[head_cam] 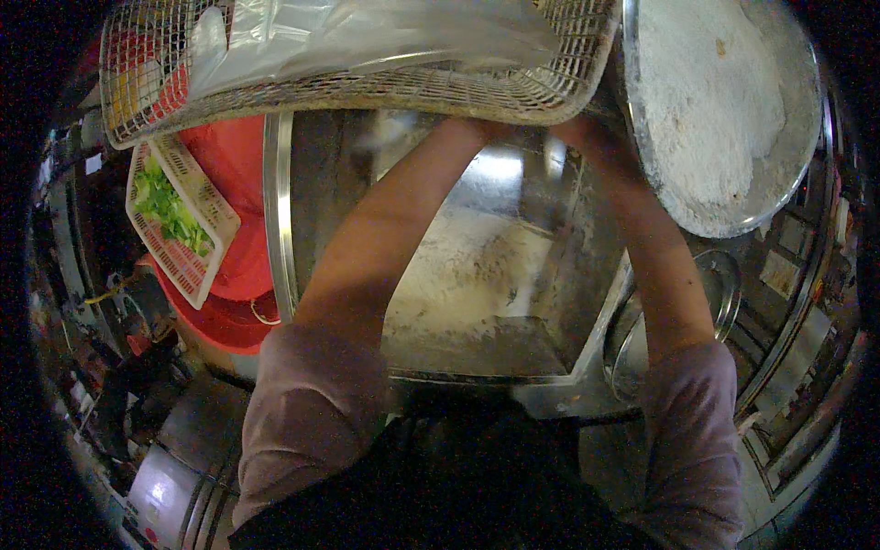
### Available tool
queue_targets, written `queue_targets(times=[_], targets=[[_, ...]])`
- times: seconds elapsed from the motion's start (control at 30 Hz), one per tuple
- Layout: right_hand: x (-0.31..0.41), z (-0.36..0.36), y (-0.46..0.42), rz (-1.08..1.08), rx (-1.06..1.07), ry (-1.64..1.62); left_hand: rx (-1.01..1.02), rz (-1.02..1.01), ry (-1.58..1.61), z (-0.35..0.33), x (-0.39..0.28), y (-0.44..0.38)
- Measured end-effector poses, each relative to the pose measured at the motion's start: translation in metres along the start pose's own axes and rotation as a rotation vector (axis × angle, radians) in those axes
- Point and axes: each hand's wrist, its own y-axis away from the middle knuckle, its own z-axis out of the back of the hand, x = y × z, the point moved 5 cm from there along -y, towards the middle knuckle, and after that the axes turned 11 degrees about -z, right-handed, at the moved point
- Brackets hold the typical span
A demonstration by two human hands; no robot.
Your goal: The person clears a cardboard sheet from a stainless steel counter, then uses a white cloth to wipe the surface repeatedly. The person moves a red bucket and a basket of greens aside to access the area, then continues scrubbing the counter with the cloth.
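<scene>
Both forearms reach forward over a deep metal basin (474, 350), which has pale, murky matter at its bottom. At the basin's far side, a wire mesh basket (440, 93) covers most of my left hand (496, 129) and my right hand (569, 128). Only the blurred parts near the wrists show, close together under the basket's edge, so what the fingers touch is hidden. The basket holds clear plastic bags or sheeting (385, 38). Right of it, a round metal bowl (801, 182) contains white powder (715, 103) resembling flour, above my right forearm.
On the left, a white plastic basket (223, 220) of chopped green leaves (168, 206) rests on a red plastic container (240, 254). A round metal vessel (729, 295) sits beside my right forearm. A metal box-like unit (161, 488) stands at lower left.
</scene>
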Motion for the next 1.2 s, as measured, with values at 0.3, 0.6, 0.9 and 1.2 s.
queue_targets(times=[0.3, 0.6, 0.9, 1.2], targets=[[-0.002, 0.012, 0.024, 0.038, 0.057, -0.034, -0.032, 0.021, 0.010, 0.000, 0.006, 0.002], [-0.011, -0.003, -0.016, 0.008, 0.064, 0.027, -0.019, -0.002, -0.042, -0.008, 0.018, -0.010], [0.025, -0.009, 0.044, -0.019, 0.341, 0.269, 0.326, -0.063, -0.104, -0.032, -0.009, 0.017], [0.037, -0.016, 0.118, 0.033, 0.475, 0.150, 0.467, -0.093, -0.105, -0.030, -0.065, 0.083]])
